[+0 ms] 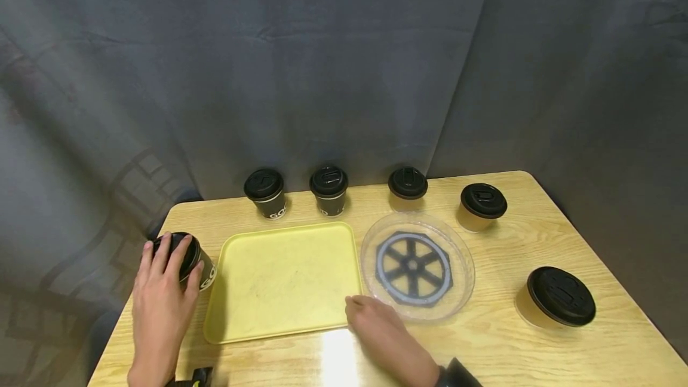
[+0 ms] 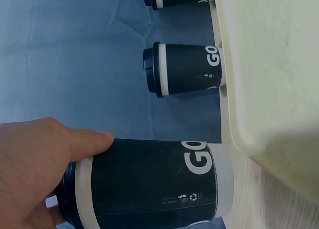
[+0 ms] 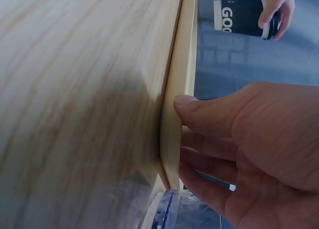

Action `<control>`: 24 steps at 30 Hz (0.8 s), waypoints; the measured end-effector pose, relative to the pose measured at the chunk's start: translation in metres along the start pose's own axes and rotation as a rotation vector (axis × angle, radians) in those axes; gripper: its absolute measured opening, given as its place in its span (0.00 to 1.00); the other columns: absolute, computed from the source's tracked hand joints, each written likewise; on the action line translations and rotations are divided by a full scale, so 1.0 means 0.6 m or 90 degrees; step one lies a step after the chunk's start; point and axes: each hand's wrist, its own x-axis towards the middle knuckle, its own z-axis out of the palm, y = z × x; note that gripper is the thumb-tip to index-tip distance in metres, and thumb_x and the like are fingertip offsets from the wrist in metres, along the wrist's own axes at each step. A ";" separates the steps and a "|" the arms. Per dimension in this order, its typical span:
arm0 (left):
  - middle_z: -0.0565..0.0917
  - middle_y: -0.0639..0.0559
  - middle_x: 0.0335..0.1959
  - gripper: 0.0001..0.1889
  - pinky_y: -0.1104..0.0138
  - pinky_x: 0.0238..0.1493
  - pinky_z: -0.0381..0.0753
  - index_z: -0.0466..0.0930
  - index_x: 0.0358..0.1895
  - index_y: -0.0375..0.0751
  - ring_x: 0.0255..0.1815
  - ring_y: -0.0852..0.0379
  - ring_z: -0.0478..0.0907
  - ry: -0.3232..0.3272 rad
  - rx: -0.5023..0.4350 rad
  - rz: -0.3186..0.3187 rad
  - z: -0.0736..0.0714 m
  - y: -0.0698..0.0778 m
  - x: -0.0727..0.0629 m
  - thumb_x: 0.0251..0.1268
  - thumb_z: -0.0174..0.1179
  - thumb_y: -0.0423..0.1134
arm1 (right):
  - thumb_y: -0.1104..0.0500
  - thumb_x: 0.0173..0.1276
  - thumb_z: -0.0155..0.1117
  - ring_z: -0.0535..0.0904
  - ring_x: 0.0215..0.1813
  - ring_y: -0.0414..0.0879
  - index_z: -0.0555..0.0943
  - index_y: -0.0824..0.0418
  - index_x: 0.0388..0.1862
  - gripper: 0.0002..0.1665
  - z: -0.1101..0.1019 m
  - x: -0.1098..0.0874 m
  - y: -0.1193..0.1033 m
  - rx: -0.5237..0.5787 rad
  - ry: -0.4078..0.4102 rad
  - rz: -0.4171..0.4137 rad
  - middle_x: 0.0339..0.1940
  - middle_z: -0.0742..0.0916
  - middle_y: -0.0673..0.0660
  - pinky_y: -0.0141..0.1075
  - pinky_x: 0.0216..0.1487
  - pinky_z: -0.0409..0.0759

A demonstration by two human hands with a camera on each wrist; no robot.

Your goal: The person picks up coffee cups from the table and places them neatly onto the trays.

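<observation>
My left hand grips a black lidded paper cup from above, fingers over its lid and thumb along its side. White lettering runs around the cup near its base. It stands out at the left of a shallow yellow tray lying on the table. At the tray's near right corner is my right hand. In the right wrist view its thumb lies against the tray's edge, with the other fingers curled in at the rim by the corner.
A round clear plastic dish with a dark spoked base sits right of the tray. Behind stand two black cups. Brown cups with black lids stand to the right. A grey curtain hangs behind the wooden table.
</observation>
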 end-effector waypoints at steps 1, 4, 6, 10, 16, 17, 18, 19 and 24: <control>0.68 0.32 0.69 0.29 0.36 0.68 0.59 0.73 0.64 0.43 0.75 0.31 0.56 0.000 -0.001 0.005 0.001 0.001 0.001 0.58 0.68 0.36 | 0.64 0.62 0.66 0.86 0.49 0.50 0.83 0.63 0.43 0.10 0.000 0.000 0.000 0.000 -0.001 0.001 0.49 0.88 0.58 0.34 0.47 0.85; 0.68 0.31 0.69 0.29 0.39 0.71 0.58 0.73 0.65 0.43 0.74 0.30 0.57 -0.001 -0.003 0.020 0.006 0.003 0.004 0.58 0.68 0.36 | 0.63 0.62 0.66 0.86 0.49 0.50 0.83 0.63 0.44 0.11 -0.001 0.000 0.000 0.000 -0.001 0.001 0.49 0.88 0.59 0.35 0.48 0.85; 0.69 0.29 0.67 0.29 0.41 0.72 0.58 0.73 0.64 0.41 0.72 0.28 0.58 0.005 -0.006 0.034 0.010 0.004 0.006 0.57 0.69 0.36 | 0.63 0.62 0.66 0.86 0.49 0.50 0.83 0.63 0.44 0.11 0.000 0.000 0.000 -0.001 0.003 0.000 0.48 0.89 0.58 0.34 0.48 0.85; 0.70 0.29 0.67 0.28 0.40 0.69 0.60 0.74 0.63 0.40 0.71 0.27 0.59 0.002 -0.007 0.044 0.017 0.009 0.012 0.57 0.69 0.36 | 0.62 0.62 0.67 0.86 0.49 0.49 0.83 0.63 0.43 0.10 0.003 0.000 0.002 -0.004 0.004 -0.003 0.48 0.89 0.58 0.34 0.48 0.85; 0.69 0.30 0.67 0.28 0.37 0.66 0.62 0.73 0.64 0.42 0.71 0.28 0.60 -0.013 -0.005 0.042 0.026 0.018 0.016 0.58 0.68 0.38 | 0.63 0.61 0.67 0.86 0.48 0.49 0.84 0.63 0.43 0.10 0.005 0.001 0.001 -0.005 0.009 -0.001 0.47 0.89 0.58 0.32 0.47 0.85; 0.69 0.30 0.67 0.29 0.35 0.63 0.64 0.73 0.64 0.42 0.70 0.29 0.60 -0.012 -0.002 0.043 0.028 0.020 0.016 0.58 0.68 0.38 | 0.63 0.61 0.67 0.86 0.48 0.49 0.84 0.63 0.43 0.11 0.005 0.001 0.001 -0.005 0.009 -0.001 0.47 0.89 0.58 0.32 0.47 0.85; 0.69 0.31 0.67 0.29 0.34 0.61 0.65 0.73 0.64 0.43 0.70 0.29 0.61 -0.012 0.001 0.044 0.030 0.021 0.017 0.58 0.68 0.38 | 0.63 0.61 0.67 0.86 0.48 0.49 0.83 0.63 0.43 0.11 0.004 0.001 0.001 -0.003 0.007 0.000 0.47 0.89 0.58 0.32 0.47 0.85; 0.69 0.31 0.67 0.29 0.33 0.59 0.66 0.73 0.64 0.43 0.70 0.29 0.61 -0.012 0.003 0.045 0.031 0.022 0.017 0.58 0.69 0.38 | 0.63 0.61 0.67 0.86 0.48 0.49 0.83 0.63 0.44 0.11 0.003 0.001 0.000 -0.002 0.006 0.000 0.47 0.89 0.58 0.32 0.47 0.85; 0.69 0.32 0.67 0.29 0.31 0.55 0.67 0.73 0.64 0.43 0.69 0.30 0.62 -0.022 0.005 0.048 0.041 0.029 0.022 0.58 0.69 0.39 | 0.63 0.61 0.67 0.86 0.49 0.50 0.83 0.64 0.45 0.13 -0.001 -0.001 -0.001 0.004 -0.007 0.008 0.48 0.89 0.59 0.34 0.49 0.85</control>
